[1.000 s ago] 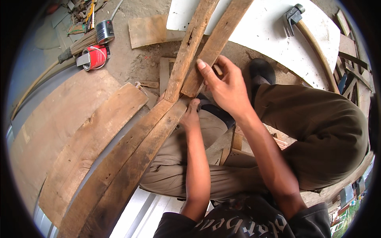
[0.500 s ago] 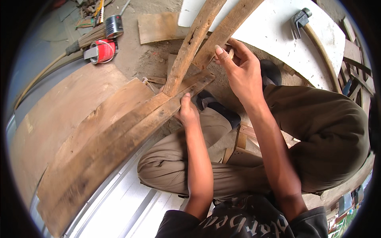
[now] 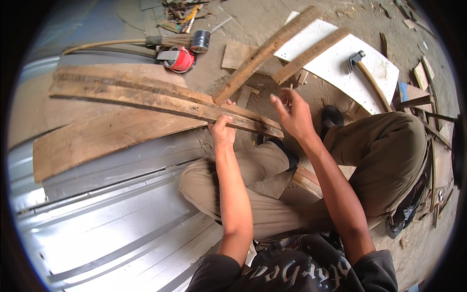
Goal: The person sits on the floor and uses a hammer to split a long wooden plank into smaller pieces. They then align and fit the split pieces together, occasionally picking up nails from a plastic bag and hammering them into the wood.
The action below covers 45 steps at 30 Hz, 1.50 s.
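Note:
My left hand (image 3: 222, 131) is closed round the near edge of a long pair of wooden battens (image 3: 160, 101), close to their right end. The pair runs out to the left over plywood. At the grip, a rough wooden strip (image 3: 265, 53) meets the battens and slants up to the right; I cannot tell whether they are fastened. Apart from the wood, my right hand (image 3: 296, 116) is raised right of the battens' end, its fingers curled in. A small pale sliver shows between those fingers, too blurred to name. A shorter wooden strip (image 3: 311, 56) lies beyond that hand.
On a white board (image 3: 335, 73) at the far right rests a claw hammer (image 3: 372, 80). Plywood sheets (image 3: 112, 136) and shiny metal sheeting (image 3: 126, 228) lie to my left. Beyond them are a red can (image 3: 182, 60), a dark can (image 3: 200, 41) and a brush (image 3: 170, 40). Wood scraps (image 3: 425, 95) lie far right.
The battens have swung, their left end moving farther from me and the slanted strip tilting right. My left hand still grips them. My right hand has come away from the shorter strip.

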Motion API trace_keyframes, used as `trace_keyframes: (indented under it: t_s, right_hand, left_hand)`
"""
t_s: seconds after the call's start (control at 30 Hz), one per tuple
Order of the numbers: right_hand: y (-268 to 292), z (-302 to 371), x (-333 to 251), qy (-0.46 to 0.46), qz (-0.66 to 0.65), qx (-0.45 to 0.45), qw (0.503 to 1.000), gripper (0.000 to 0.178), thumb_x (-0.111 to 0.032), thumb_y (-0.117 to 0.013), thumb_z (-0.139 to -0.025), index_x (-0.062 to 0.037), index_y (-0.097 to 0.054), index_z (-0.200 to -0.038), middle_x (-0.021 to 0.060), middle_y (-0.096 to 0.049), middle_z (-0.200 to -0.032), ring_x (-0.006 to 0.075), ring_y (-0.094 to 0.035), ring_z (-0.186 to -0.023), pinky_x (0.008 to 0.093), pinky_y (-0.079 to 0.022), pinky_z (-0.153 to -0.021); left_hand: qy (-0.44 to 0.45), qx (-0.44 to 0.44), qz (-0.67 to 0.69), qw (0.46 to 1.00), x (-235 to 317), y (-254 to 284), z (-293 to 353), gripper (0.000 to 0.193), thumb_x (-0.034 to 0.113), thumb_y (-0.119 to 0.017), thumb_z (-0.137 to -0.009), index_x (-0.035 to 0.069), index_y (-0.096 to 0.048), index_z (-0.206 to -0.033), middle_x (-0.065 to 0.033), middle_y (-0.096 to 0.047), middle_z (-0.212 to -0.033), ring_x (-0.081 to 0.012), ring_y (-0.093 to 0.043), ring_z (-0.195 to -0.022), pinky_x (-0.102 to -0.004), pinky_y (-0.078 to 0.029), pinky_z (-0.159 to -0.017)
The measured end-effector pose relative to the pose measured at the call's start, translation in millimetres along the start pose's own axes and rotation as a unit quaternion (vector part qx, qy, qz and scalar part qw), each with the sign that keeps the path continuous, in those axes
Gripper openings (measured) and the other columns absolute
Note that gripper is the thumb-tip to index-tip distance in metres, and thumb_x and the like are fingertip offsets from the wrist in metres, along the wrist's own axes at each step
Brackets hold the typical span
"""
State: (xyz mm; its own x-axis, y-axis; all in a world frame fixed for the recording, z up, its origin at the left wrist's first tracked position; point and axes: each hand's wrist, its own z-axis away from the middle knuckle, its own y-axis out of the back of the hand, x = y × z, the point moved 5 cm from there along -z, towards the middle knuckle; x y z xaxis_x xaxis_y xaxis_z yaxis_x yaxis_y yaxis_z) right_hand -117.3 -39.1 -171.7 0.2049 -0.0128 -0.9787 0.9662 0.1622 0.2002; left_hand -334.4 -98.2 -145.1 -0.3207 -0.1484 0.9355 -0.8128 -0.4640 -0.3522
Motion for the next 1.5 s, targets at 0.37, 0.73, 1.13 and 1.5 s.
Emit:
trace_keyframes:
  t_s: [0.37,0.73,1.13,1.5]
  right_hand:
    - [-27.7,50.5,-38.6,0.105,0.059,-0.255,0.959,0.051,-0.042,-0.063,-0.093,0.0068,-0.064,-0.106,0.0272,-0.065,-0.087,0.0339,-0.065,-0.078,0.0426,-0.050,-0.071]
    - [-35.1,42.1,-39.4,0.098,0.130,-0.081,0.983,0.054,-0.045,-0.061,-0.094,0.0074,-0.063,-0.079,0.0246,-0.060,-0.063,0.0357,-0.065,-0.062,0.0425,-0.047,-0.058]
    - [-120.6,-15.2,94.6,-0.017,0.274,-0.109,0.956,0.061,-0.051,-0.062,-0.090,0.0078,-0.067,-0.078,0.0307,-0.065,-0.077,0.0443,-0.067,-0.082,0.0486,-0.052,-0.071]
    - [-107.7,-35.8,130.9,0.026,0.325,-0.171,0.930,0.027,-0.020,-0.057,-0.091,0.0027,-0.065,-0.103,0.0290,-0.065,-0.103,0.0443,-0.062,-0.101,0.0500,-0.050,-0.087]
  left_hand:
    - [0.073,-0.199,0.158,0.965,53.8,-40.1,36.7,0.061,0.017,-0.053,-0.057,0.000,-0.051,-0.115,-0.0068,-0.050,-0.108,-0.0229,-0.049,-0.110,-0.0469,-0.038,-0.108]
    - [0.038,-0.017,0.126,0.991,43.3,24.3,38.2,0.074,-0.001,-0.052,-0.069,0.004,-0.044,-0.143,-0.0127,-0.054,-0.133,-0.0234,-0.060,-0.111,-0.0390,-0.051,-0.088]
    - [0.000,0.044,0.212,0.976,38.5,63.4,59.4,0.058,0.066,-0.036,-0.097,0.012,-0.050,-0.107,-0.0026,-0.052,-0.087,-0.0130,-0.047,-0.056,-0.0281,-0.037,-0.047]
    - [0.025,0.073,0.127,0.989,23.1,26.3,41.7,0.076,0.068,-0.038,-0.095,0.005,-0.051,-0.135,-0.0013,-0.054,-0.085,-0.0154,-0.052,-0.051,-0.0313,-0.042,-0.046]
